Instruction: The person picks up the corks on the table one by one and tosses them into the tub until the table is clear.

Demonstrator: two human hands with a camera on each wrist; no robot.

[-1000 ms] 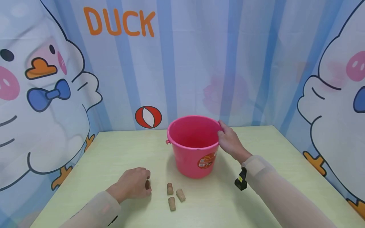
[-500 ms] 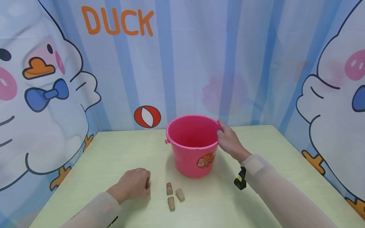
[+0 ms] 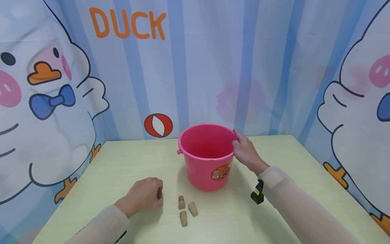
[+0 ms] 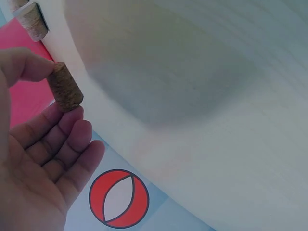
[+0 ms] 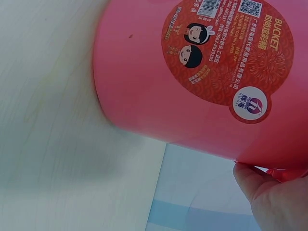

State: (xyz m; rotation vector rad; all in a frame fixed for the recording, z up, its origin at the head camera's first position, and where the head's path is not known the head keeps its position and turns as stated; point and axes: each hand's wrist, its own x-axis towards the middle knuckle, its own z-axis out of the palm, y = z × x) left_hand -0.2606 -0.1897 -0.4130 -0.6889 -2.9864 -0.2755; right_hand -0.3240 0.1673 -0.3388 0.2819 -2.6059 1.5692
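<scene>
Between its thumb and fingertips, my left hand (image 3: 143, 196) pinches a tapered brown cork (image 4: 66, 87); in the head view the hand's back hides this cork. Three more corks lie in a small group just right of that hand: one (image 3: 181, 202) farther back, one (image 3: 193, 208) to the right, one (image 3: 183, 218) nearest me. A pink plastic bucket (image 3: 204, 173) stands upright behind them with a round red label on its side. My right hand (image 3: 247, 152) grips the bucket's right side at the rim.
The pale yellow-green table (image 3: 128, 159) ends against a blue striped curtain (image 3: 207, 61) printed with ducks and a red ball. A black strap piece (image 3: 257, 192) hangs at the right wrist.
My left hand shifts and turns slightly, ending a little farther right. The right hand, the bucket and the three loose corks stay where they are.
</scene>
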